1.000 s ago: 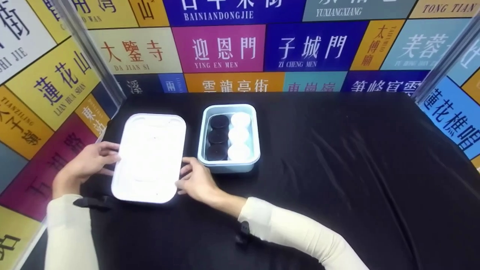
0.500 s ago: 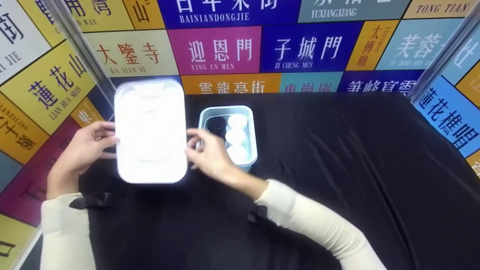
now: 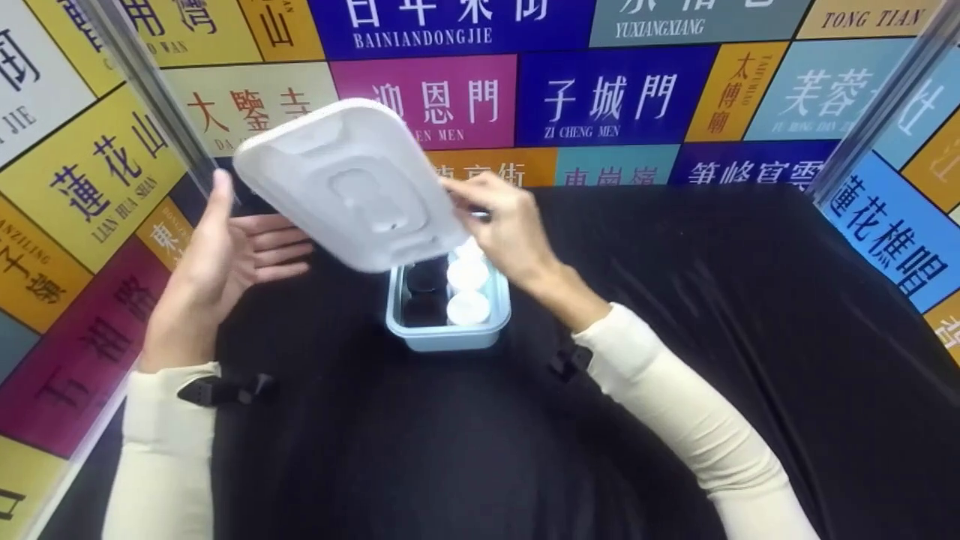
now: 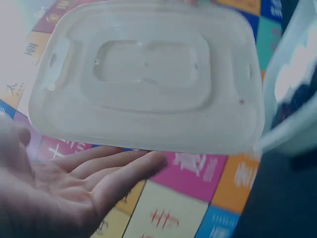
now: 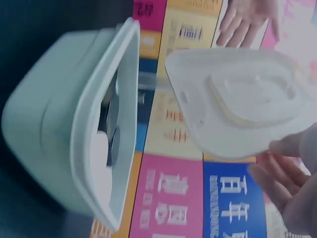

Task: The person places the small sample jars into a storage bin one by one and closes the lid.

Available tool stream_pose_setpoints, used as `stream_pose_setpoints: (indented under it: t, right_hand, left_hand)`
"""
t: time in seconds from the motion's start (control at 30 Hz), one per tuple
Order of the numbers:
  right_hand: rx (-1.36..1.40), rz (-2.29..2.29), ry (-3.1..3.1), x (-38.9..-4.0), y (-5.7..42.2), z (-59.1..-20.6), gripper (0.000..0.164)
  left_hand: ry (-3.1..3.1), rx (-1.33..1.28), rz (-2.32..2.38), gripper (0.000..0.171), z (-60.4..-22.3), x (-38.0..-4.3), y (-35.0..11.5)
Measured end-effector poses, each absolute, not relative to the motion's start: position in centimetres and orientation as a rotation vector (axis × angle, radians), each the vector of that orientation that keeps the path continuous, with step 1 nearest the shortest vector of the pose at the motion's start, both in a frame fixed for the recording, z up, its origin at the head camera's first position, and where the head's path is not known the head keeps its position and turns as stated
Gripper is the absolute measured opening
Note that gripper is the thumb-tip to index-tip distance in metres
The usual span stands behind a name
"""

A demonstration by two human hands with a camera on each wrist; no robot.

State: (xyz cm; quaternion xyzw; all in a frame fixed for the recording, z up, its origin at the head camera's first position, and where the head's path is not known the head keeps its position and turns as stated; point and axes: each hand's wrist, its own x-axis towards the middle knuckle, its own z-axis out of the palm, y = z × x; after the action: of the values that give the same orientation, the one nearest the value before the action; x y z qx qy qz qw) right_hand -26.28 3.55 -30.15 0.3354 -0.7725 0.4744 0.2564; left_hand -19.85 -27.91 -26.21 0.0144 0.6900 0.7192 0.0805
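Note:
A white plastic lid (image 3: 367, 187) is tilted in the air above a pale blue-green box (image 3: 450, 339), its recessed side showing. My right hand (image 3: 506, 229) pinches the lid by its right edge, thumb and fingers at the rim in the right wrist view. To the left, my left hand (image 3: 225, 262) is spread with straight fingers and holds nothing; in the left wrist view its fingertips lie just below the lid's edge. Inside the box are black round pieces (image 3: 424, 307) on the left and white round pieces (image 3: 469, 307) on the right. The lid hides the box's far left part.
The box stands on a black cloth (image 3: 637, 337) that covers the table. Sign-printed panels (image 3: 420, 97) rise behind and on both sides, with clear corner posts (image 3: 885, 112). Dark straps (image 3: 225, 390) are on both wrists.
The lid rose from the left of the box, tilted, and moved right over it. The left hand let go of the lid and opened out; the right hand moved up and right with it.

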Motion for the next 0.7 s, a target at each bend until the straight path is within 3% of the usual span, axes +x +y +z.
stream_pose_setpoints:
  t: [0.13,0.43,0.6,0.7]
  right_hand:
    - [0.888,1.269,-1.936,-27.4,4.7,-30.5,0.024]
    - [0.789,1.356,-1.868,-28.1,6.1,-32.0,0.019]
    - [0.745,1.449,-2.090,-27.5,6.9,-32.8,0.035]
    - [0.782,1.545,-2.263,-27.1,7.8,-33.3,0.059]
  left_hand:
    - [2.099,0.126,2.035,0.103,-25.9,-19.7,-26.4]
    - [2.141,0.210,2.167,0.082,-27.8,-20.0,-23.6]
    - [2.176,0.228,2.300,0.078,-29.2,-19.9,-22.3]
    - [2.288,0.276,2.265,0.080,-30.2,-20.1,-21.8]
